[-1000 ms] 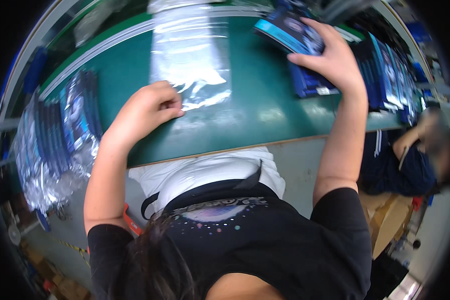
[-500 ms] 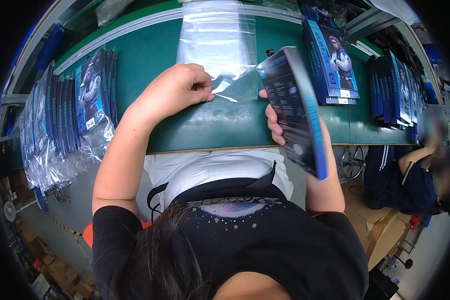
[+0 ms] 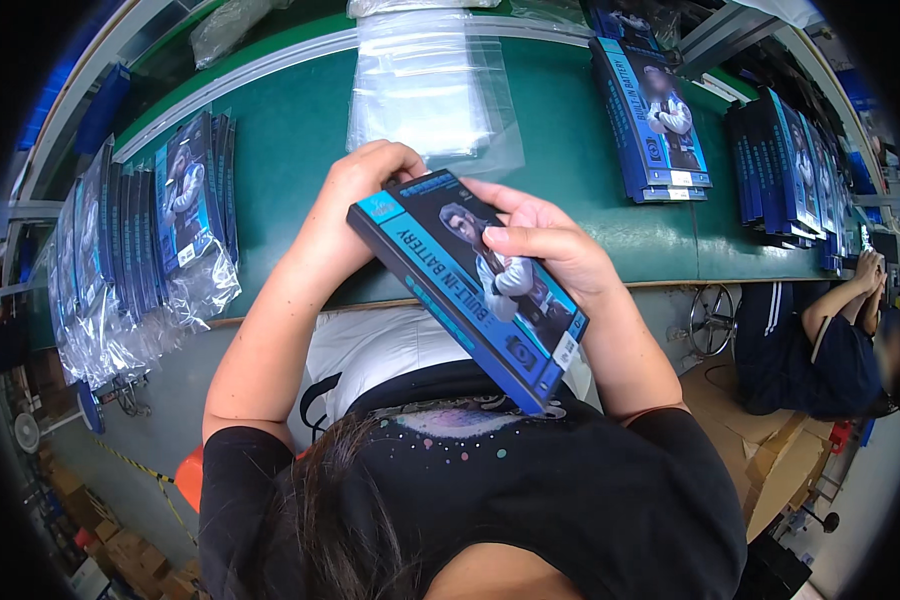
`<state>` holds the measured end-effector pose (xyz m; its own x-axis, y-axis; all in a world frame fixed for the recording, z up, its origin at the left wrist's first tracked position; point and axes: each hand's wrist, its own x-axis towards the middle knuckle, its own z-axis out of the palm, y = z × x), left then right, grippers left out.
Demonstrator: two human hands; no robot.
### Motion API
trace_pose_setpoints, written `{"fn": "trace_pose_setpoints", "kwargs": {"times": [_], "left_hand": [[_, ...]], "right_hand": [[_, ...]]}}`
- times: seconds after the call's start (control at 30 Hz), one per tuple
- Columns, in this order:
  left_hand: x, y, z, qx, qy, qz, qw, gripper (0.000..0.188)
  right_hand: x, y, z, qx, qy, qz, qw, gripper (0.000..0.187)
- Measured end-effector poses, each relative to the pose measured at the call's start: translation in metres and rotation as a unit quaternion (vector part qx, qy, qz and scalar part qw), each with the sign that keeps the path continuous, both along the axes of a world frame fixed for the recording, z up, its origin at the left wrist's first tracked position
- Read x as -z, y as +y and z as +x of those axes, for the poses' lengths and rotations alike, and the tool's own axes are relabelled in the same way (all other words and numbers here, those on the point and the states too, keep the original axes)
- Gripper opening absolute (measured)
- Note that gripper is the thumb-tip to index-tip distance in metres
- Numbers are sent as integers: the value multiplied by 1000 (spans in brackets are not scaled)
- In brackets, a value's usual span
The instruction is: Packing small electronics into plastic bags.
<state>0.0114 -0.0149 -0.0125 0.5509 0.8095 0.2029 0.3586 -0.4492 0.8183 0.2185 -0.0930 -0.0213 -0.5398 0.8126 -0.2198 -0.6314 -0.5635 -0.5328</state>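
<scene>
A flat dark-blue and black box (image 3: 460,270) with a printed picture of a person on its front is gripped in my right hand (image 3: 560,240), thumb on the face and fingers along its far side. It is tilted over the table's near edge. My left hand (image 3: 355,200) is closed beside the box's upper left end; its fingertips are hidden behind the box. Just beyond both hands, a stack of clear plastic bags (image 3: 420,90) lies on the green table (image 3: 280,110).
Bagged boxes (image 3: 175,200) stand in a row at the left. More boxes are stacked at the far right (image 3: 660,120), and others stand at the right edge (image 3: 785,170). A co-worker (image 3: 800,340) sits at the right, near an open carton (image 3: 780,460).
My right hand has brought the box left and turned its picture face up, in front of my left hand. My left hand, earlier by the bags' near edge, is now partly behind it.
</scene>
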Motion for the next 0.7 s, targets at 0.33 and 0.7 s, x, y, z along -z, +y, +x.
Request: {"fn": "trace_pose_setpoints", "kwargs": {"times": [0.33,0.7], "left_hand": [[-14,-6,-4,-96,-107,-289,946,14],[-16,-17,4,-69,17,74,995,25]], "right_hand": [[-11,-2,26,67,-210,78,972,71],[-3,-20,-17,263,-347,191,880,56]]}}
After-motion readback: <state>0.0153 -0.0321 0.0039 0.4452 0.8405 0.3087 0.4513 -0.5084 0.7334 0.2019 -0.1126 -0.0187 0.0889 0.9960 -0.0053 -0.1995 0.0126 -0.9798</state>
